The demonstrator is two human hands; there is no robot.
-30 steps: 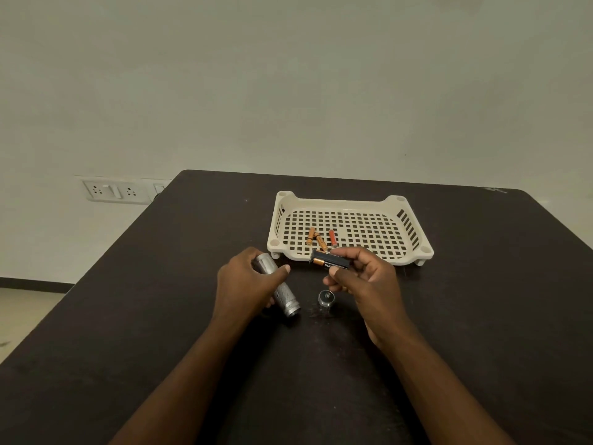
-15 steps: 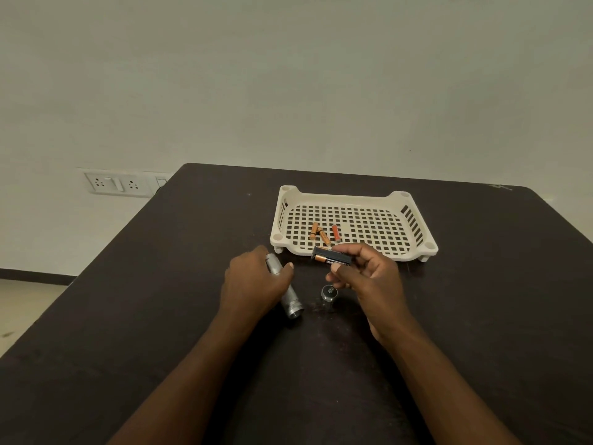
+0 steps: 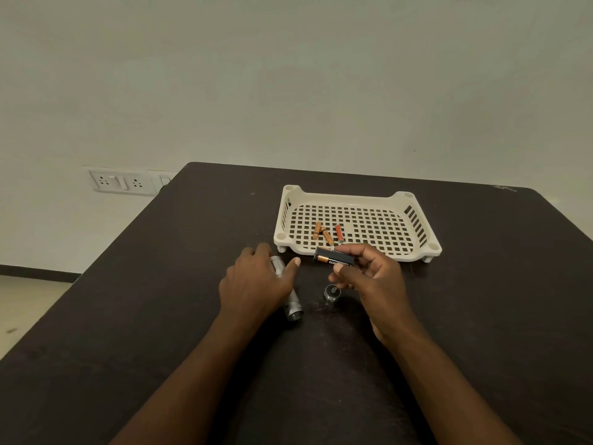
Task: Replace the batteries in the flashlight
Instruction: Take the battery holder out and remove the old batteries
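Left hand (image 3: 256, 285) lies palm-down, thumb out; right hand (image 3: 369, 277) pinches, fingers curled.

My left hand (image 3: 256, 284) covers the middle of the flashlight body (image 3: 293, 308), so I only see its two ends. My right hand (image 3: 369, 277) hides the right end of the battery holder (image 3: 333, 256), beside the tray (image 3: 353, 197). The holder's label is partly hidden. Both forearms run off the bottom edge.
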